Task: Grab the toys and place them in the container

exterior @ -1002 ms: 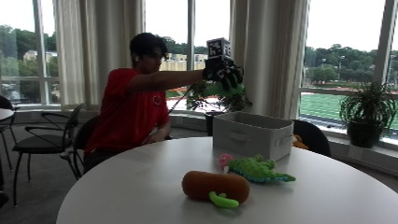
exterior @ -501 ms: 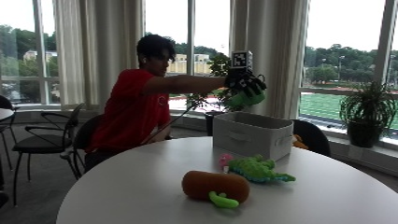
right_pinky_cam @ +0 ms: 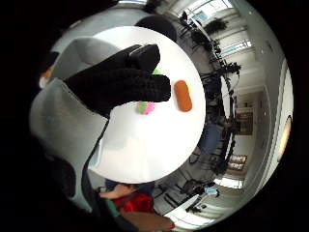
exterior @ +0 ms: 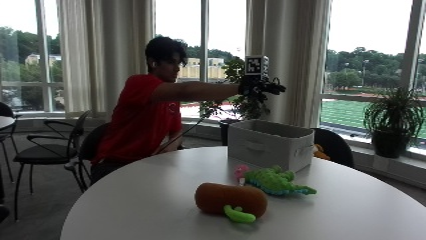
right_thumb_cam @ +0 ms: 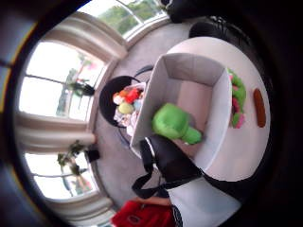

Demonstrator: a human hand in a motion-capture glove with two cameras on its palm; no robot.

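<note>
Holds the hand point(exterior: 261, 88) out at arm's length, high above the container point(exterior: 269, 145), fingers straight and relaxed, gripping nothing. Placed there, probably, so a released toy falls straight in. Shows the green toy point(right_thumb_cam: 174, 124) inside the container's walls in the thumb-side view; cannot tell whether landed or mid-fall. Leaves two more on the surface point(exterior: 146, 200): an orange toy point(exterior: 229, 198) and, just behind it, a spiky toy point(exterior: 276, 181) near the container's front. Half a second ago gripped the green toy in that hand; now lets it go, with the arm stretched further over the opening.
</note>
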